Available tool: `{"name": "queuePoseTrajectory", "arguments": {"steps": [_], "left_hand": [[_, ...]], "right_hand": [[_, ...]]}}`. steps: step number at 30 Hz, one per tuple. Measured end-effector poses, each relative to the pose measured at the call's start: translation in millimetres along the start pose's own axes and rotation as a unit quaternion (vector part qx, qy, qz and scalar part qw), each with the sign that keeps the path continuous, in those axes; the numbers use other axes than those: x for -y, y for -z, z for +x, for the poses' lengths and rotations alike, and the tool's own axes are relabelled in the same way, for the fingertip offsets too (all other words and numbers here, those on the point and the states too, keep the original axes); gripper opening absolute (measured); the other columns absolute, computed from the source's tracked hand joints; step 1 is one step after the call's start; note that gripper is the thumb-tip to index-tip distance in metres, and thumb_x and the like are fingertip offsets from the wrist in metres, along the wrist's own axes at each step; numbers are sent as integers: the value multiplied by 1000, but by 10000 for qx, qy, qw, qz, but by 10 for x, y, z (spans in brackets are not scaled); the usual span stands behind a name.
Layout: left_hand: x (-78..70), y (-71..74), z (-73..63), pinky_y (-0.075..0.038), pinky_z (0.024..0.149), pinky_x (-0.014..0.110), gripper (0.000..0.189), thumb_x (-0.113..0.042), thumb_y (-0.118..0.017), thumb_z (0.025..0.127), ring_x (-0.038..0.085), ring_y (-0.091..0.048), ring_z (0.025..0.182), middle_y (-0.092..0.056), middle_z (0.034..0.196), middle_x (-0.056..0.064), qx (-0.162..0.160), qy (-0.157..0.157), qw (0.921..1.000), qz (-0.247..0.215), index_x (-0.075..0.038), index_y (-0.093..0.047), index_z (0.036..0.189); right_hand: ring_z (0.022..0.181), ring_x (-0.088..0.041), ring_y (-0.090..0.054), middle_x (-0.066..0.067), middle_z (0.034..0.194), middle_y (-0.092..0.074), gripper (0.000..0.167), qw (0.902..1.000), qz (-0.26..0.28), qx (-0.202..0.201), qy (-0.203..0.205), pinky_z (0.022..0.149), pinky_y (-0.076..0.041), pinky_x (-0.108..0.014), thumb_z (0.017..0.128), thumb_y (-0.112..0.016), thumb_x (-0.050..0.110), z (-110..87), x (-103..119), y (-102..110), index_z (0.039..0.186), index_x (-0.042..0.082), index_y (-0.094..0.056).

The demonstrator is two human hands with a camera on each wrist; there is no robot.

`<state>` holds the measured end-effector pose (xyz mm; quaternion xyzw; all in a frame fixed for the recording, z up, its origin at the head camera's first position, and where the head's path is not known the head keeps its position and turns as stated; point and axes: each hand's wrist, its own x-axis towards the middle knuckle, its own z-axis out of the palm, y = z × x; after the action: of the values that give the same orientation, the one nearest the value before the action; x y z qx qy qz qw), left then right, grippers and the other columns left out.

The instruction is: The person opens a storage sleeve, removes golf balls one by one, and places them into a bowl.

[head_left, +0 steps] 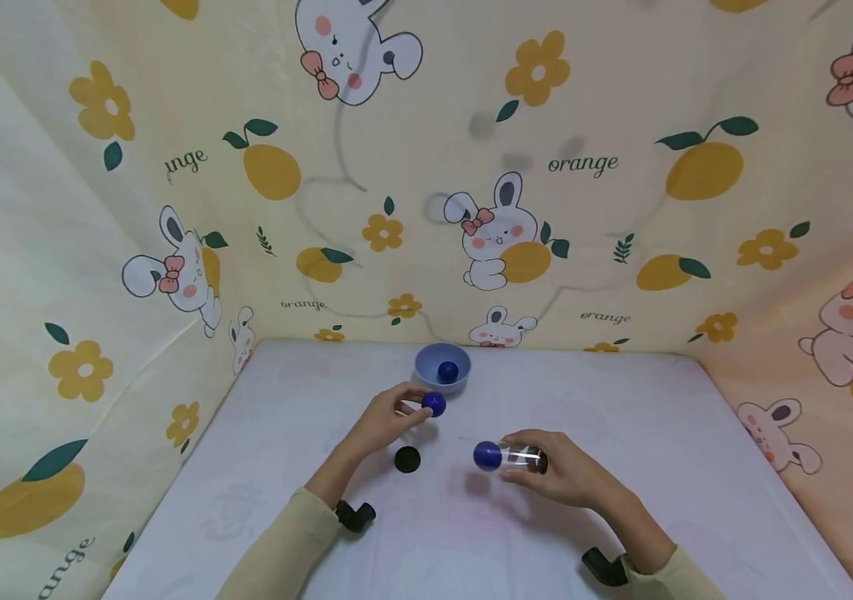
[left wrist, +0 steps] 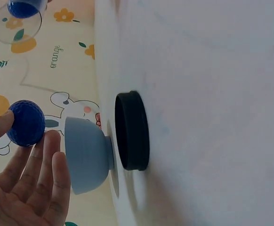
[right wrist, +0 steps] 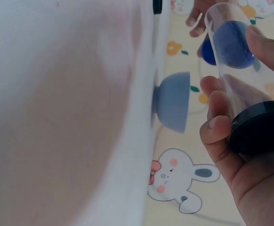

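Observation:
My left hand (head_left: 387, 419) pinches a blue golf ball (head_left: 434, 405) between thumb and fingertips, above the table just in front of the bowl; its dimples show in the left wrist view. My right hand (head_left: 567, 468) grips a clear tube (head_left: 522, 457) tilted on its side, its mouth towards the left. Inside the tube, near the mouth, sits another blue ball (right wrist: 234, 44). A black cap (right wrist: 261, 129) closes the tube's other end. A loose black lid (head_left: 407, 459) lies on the table below the left hand. Behind the hands, a light blue bowl (head_left: 426, 377) holds one more blue ball (head_left: 448, 372).
A pale cloth covers the table (head_left: 531, 550). At its back and sides hang curtains (head_left: 426, 150) printed with rabbits and oranges; the bowl stands close to the back one. Black wrist mounts (head_left: 604, 567) sit at both sleeves.

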<state>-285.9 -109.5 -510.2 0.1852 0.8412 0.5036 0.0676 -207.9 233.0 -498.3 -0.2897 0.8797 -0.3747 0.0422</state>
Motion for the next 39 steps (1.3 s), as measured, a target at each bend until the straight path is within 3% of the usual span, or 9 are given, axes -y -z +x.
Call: {"name": "queuePoseTrajectory", "arguments": {"steps": [9, 18, 28, 39], "left_hand": [[10, 31, 172, -59, 74, 32, 41, -35, -77, 102, 21, -72, 102, -74, 130, 6, -337, -41, 9994, 61, -17, -69, 138], [30, 18, 297, -59, 74, 33, 43, -36, -77, 102, 21, -71, 100, -72, 134, 8, -557, 41, 9984, 130, -18, -68, 139], [96, 38, 426, -59, 70, 31, 42, -30, -77, 102, 29, -73, 99, -73, 133, 11, -748, -33, 9971, 119, -15, -68, 140], [157, 21, 553, -59, 69, 30, 42, -27, -78, 102, 20, -72, 90, -71, 135, 9, -866, -6, 9961, 185, -18, -67, 141]], "right_hand": [[88, -11, -67, -10, 121, -76, 52, 9999, 50, -30, -89, 72, -58, -27, 96, -81, 46, -13, 12, 23, 133, 11, -72], [86, -12, -68, -6, 119, -76, 50, 9999, 41, -41, -85, 71, -58, -27, 96, -82, 45, -7, 27, 44, 132, 12, -73], [87, -10, -67, -9, 119, -76, 50, 9999, 55, -34, -83, 72, -58, -27, 96, -82, 46, 0, 5, 52, 132, 13, -73], [86, -10, -67, -7, 117, -77, 48, 10000, 43, -6, -79, 72, -58, -27, 96, -81, 46, 0, -8, 54, 132, 15, -73]]}}
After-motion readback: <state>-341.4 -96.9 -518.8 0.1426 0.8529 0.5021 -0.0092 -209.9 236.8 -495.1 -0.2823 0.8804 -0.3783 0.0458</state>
